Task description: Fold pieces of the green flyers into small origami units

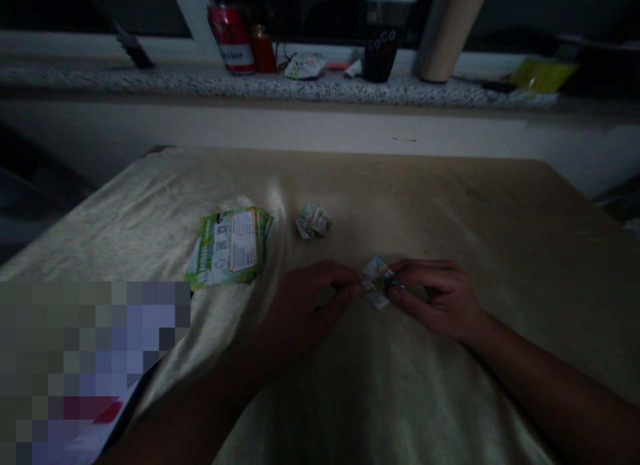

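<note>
A small folded paper piece (pixel 379 278), diamond-shaped and printed, is held between my two hands above the cloth-covered table. My left hand (pixel 310 301) pinches its left corner with thumb and index finger. On the opposite corner, my right hand (pixel 440 295) has the thumb and fingers closed. Fingertips hide part of both corners. Farther back, to the left of the held piece, lies a crumpled-looking folded paper shape (pixel 314 222) with pointed tips. Left of that rests a stack of green printed leaflets (pixel 227 248).
A partly pixelated screen or sheet (pixel 110 411) fills the lower left corner. On the windowsill (pixel 175 85) behind stand a red can (pixel 234 41), an orange-red lighter-like object (pixel 264 51), a dark cup (pixel 383 41), a cardboard tube (pixel 453 31) and a yellow packet (pixel 543 75).
</note>
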A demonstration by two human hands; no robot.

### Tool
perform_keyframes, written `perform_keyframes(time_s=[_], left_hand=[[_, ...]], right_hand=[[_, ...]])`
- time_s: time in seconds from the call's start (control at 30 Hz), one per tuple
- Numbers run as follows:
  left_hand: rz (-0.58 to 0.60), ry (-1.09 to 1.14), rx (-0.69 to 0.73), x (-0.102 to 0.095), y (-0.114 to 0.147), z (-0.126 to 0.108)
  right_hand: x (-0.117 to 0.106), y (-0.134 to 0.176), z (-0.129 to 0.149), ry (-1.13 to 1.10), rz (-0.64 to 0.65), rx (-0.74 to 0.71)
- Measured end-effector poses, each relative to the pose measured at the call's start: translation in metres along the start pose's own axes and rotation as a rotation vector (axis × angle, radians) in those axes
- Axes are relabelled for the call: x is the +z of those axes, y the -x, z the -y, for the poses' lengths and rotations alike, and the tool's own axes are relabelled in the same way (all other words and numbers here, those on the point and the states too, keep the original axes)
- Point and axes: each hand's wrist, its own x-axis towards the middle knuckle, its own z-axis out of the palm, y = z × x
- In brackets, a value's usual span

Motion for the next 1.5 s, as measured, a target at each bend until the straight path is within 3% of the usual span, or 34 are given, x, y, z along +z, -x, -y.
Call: perform_keyframes(time_s=[0.33, 0.53, 0.87, 1.17, 1.27, 1.5], left_hand=[[-0.069, 0.057, -0.112, 0.0034, 0.0027, 0.0017], [-0.080, 0.109, -0.098, 0.0055, 0.0053, 0.0055], [-0.009, 0.109, -0.109, 0.0003, 0.0024, -0.0017], [-0.067, 0.189, -0.229, 0.0018, 0.0030, -0.0002], [-0.106, 0.158, -0.144, 0.0025, 0.0041, 0.0016], [-0.146, -0.066, 0.206, -0.0041, 0.0055, 0.0071]], right_hand=[[0.0015, -0.0007, 0.0042, -0.022, -0.069, 0.014], [0.0018, -0.0011, 0.0063, -0.046, -0.092, 0.015], [0.0022, 0.0016, 0.0047, -0.049, -0.091, 0.020], [0.0044, 0.0067, 0.0063, 0.014, -0.214, 0.119], [0.0051, 0.0055, 0.0071, -0.009, -0.225, 0.127], [0.0040, 0.0038, 0.0074, -0.040, -0.180, 0.094]])
